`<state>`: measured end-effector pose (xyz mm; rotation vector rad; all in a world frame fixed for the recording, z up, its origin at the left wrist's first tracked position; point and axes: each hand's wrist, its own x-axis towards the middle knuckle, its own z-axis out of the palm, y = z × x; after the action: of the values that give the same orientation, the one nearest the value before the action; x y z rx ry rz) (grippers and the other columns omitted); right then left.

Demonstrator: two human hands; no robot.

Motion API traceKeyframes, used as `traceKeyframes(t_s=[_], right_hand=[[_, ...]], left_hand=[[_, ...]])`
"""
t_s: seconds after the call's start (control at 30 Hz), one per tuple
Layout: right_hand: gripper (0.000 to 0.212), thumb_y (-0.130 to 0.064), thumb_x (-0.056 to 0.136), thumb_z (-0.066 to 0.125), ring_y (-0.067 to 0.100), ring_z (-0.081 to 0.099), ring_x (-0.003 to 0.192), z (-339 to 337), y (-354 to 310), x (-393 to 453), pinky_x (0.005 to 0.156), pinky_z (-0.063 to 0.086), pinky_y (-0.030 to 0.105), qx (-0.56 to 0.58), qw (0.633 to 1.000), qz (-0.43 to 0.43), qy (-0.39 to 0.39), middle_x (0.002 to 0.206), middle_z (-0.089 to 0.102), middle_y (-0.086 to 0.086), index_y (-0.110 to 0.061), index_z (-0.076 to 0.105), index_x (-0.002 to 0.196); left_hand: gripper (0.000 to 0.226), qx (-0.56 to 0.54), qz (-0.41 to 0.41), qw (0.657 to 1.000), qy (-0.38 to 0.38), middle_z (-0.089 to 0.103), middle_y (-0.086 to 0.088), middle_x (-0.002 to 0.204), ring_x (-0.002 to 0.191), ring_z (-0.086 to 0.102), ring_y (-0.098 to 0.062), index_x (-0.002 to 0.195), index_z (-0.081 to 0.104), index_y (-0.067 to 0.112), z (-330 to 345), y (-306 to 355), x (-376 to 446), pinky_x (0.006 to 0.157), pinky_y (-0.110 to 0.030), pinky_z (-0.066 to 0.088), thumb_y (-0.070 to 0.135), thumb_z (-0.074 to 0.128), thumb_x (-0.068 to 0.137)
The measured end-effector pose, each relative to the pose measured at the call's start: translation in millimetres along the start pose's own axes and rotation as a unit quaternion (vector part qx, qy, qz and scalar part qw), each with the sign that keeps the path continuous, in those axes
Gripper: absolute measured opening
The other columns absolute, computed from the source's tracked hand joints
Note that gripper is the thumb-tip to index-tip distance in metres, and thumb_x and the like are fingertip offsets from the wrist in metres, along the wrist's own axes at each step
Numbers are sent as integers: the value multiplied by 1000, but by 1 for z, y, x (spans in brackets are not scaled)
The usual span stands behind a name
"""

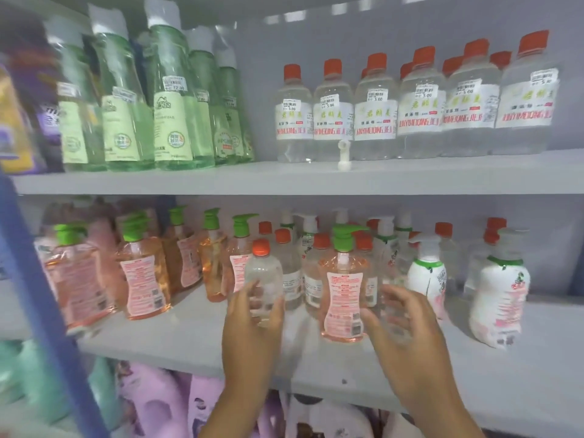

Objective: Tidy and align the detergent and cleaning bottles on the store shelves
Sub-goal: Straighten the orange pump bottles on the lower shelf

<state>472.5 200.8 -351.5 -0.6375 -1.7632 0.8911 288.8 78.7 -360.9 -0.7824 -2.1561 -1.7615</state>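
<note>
a person's left hand (252,314) curls around a clear red-capped bottle (264,279) on the middle shelf (196,339); the right hand (401,324), fingers loosely spread, reaches beside an orange pump bottle with a green pump (343,289), though motion blur hides whether it touches. more orange pump bottles (143,276) stand at nine o'clock, white pump bottles (497,289) at three, green bottles (167,99) and clear red-capped rows (420,105) at twelve.

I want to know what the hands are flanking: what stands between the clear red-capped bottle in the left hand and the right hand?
In the head view, an orange pump bottle with a green pump stands between the clear red-capped bottle, gripped by the left hand, and the right hand.
</note>
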Motion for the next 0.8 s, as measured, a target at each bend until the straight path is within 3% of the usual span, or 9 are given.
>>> traceKeyframes(t_s=[0.1,0.23,0.33,0.4,0.43,0.53,0.63,0.7,0.8], right_hand=[[86,-37,79,86,6,51,123,43,-2,17,99,44,27,-36,996,63,-44,133,39,-17,-34,36,149],[106,-44,68,92,24,48,132,76,-3,30,103,49,46,-134,986,93,35,141,44,-1,-26,31,152],[94,-52,66,91,26,60,116,83,-8,31,94,56,48,-169,977,114,60,130,56,3,-25,43,142],[76,-59,62,88,18,68,95,85,-18,23,80,59,43,-162,979,113,59,116,65,-1,-32,52,122],[77,-66,57,86,10,68,89,86,-23,16,76,58,41,-162,979,106,65,111,66,-3,-32,54,118],[95,-76,40,80,-14,58,85,94,-48,-7,73,50,28,-151,976,69,138,111,58,-10,-35,57,123],[99,-71,40,88,-9,65,86,118,-77,-26,69,57,18,-106,984,39,135,110,58,-19,-35,58,128],[80,-68,45,90,-10,64,89,146,-90,-29,64,55,11,-90,991,26,96,104,61,-19,-29,64,109],[56,-40,53,98,-7,65,89,202,-96,-30,66,52,12,-67,997,22,40,97,64,-14,-36,63,96]], left_hand=[[66,156,-41,986,-47,56,9,141,110,64,-20,137,49,40,-14,-19,34,83,-35,52,63,74,80],[55,107,-22,988,-107,65,17,109,94,63,-9,123,58,40,-6,-35,46,74,-26,47,67,74,78],[53,71,23,981,-176,60,23,105,91,58,-1,121,57,43,-3,-38,49,74,-18,45,63,77,76],[49,-14,31,959,-282,63,27,107,93,63,2,118,61,48,-10,-37,53,82,-19,52,59,81,75],[45,-41,34,949,-311,61,30,107,92,65,4,117,63,51,-18,-38,57,83,-18,53,59,80,77],[18,-69,91,969,-218,61,32,108,95,64,5,104,66,50,-59,-53,81,83,-22,56,46,75,88],[29,-67,130,989,-32,62,23,111,107,62,-5,103,66,42,-110,-82,111,91,-33,54,19,76,89],[37,-11,120,991,65,56,9,123,120,54,-20,113,65,27,-137,-102,127,101,-40,45,12,79,83],[66,3,34,998,49,37,3,144,138,40,-30,140,48,20,-156,-124,146,108,-43,39,20,82,83]])
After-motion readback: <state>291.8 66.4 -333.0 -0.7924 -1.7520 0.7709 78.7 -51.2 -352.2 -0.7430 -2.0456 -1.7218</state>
